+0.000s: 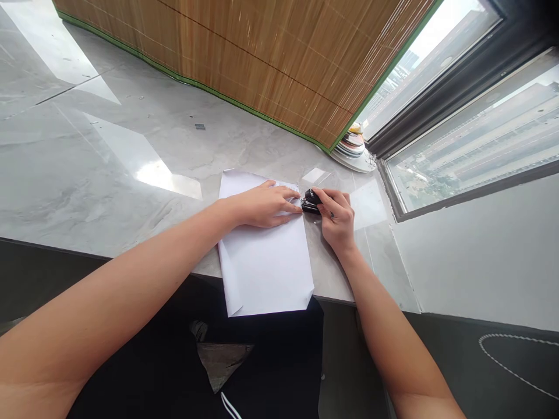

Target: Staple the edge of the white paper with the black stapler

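Observation:
A stack of white paper (266,265) lies on the grey marble ledge (109,174), its near end hanging over the front edge. My left hand (264,203) rests on the paper's far right part, fingers pressed together and pinching the sheets at their right edge. My right hand (336,218) is closed round a small black stapler (311,202), whose jaws sit at that same edge of the paper, right against my left fingertips.
A bamboo mat with green trim (262,58) covers the back of the ledge. A stack of round plates or discs (353,148) sits by the window (471,128) at the right. A small strip of staples (200,126) lies on the ledge farther back.

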`<state>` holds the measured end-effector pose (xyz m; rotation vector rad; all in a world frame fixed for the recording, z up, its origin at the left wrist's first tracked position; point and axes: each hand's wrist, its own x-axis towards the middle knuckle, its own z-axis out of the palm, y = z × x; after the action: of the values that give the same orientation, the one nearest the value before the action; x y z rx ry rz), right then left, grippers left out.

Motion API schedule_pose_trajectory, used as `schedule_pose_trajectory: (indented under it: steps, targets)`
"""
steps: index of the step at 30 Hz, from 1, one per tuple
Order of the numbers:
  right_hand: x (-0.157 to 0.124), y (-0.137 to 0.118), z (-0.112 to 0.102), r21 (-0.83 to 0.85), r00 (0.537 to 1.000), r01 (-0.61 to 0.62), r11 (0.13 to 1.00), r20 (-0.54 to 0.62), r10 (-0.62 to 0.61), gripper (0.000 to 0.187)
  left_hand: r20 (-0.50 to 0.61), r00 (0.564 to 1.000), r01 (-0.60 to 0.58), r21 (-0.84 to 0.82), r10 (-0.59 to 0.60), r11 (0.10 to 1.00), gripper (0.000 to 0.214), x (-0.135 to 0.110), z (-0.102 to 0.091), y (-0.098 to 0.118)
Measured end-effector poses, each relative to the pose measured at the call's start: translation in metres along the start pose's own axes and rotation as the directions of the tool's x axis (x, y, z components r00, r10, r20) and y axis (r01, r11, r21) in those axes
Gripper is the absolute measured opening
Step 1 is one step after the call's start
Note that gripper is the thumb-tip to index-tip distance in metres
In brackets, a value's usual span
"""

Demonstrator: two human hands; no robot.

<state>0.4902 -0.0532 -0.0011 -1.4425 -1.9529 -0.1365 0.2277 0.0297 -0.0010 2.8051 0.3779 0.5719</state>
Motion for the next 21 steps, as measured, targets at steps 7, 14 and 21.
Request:
schedule_pose_trajectory:
  steps: [7,14,21]
  targets:
    - [-0.0014,0.0016,0.0011,-0.055,1.0,0.004,0.998,0.021,-0.003,0.046,-0.008,1.0,-0.006,-0.016,0.006,1.0,0.037,0.0002,0.0016,-0.0019]
    - [-0.0022,0.0011,0.0025,-0.126,0.999,0.019,0.992,0.034,-0.014,0.048,0.026,1.0,0.0,0.024,-0.001,1.0,0.039,0.0005,0.0007,-0.0009]
    - [-0.0013,-0.0005,0.0017,-0.071,0.999,-0.016,0.997,0.029,0.018,0.045,0.017,1.0,0.006,0.009,-0.006,1.0,0.039,0.0005,0.0002,-0.0021]
